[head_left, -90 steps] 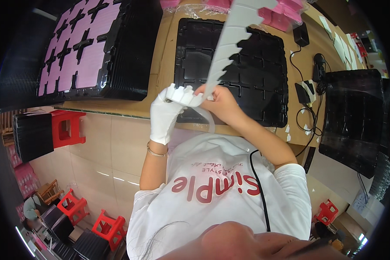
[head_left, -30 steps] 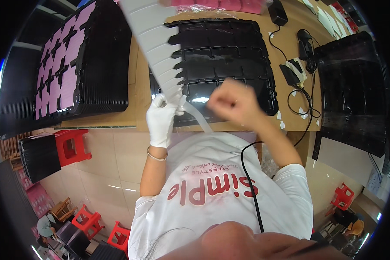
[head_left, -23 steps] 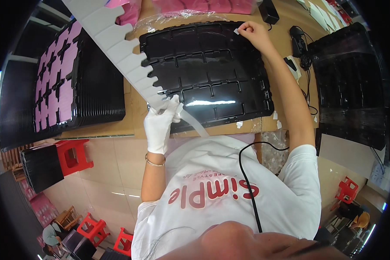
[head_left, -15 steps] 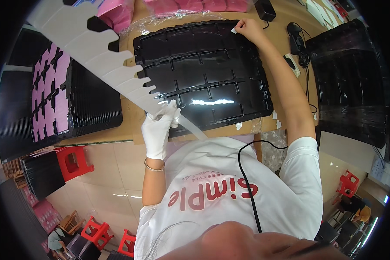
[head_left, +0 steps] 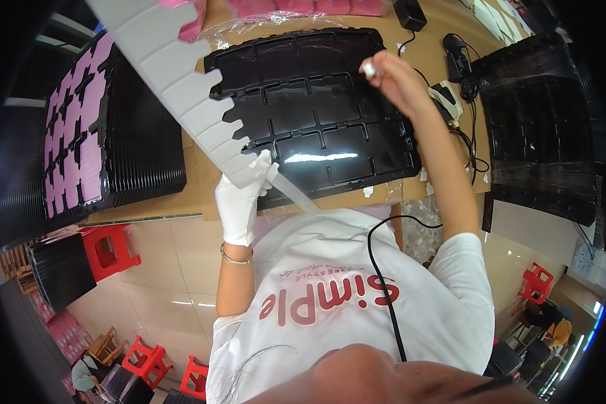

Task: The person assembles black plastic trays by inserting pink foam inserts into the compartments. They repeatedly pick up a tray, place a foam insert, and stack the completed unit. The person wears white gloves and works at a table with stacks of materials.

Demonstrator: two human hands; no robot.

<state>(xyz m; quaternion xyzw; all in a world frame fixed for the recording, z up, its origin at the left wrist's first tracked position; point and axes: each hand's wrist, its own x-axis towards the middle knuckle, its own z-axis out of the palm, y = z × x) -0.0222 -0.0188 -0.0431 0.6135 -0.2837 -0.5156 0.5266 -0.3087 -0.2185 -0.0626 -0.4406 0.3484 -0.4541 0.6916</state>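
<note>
My left hand (head_left: 236, 212), in a white glove, is closed round the near end of a long white sheet strip (head_left: 182, 81) with a row of tabs along one edge. The strip slants up to the far left, and a narrow pale tail (head_left: 296, 193) hangs from my grip. Beneath lies a glossy black plastic tray (head_left: 337, 121) with raised dividing ribs. Over its far right part, my bare right hand (head_left: 397, 79) pinches a small white piece (head_left: 368, 70) at the fingertips.
At the left stands a stack of black trays (head_left: 141, 128) with pink pieces on top. More black trays (head_left: 539, 128) sit at the right. Cables (head_left: 473, 91), a black power adapter (head_left: 411, 15) and clear film lie on the brown table. Red stools (head_left: 111, 250) stand on the floor.
My right hand has drawn back from the tray's far right corner, nearer to me, with the small white piece in its fingers. The strip in my left hand has swung slightly.
</note>
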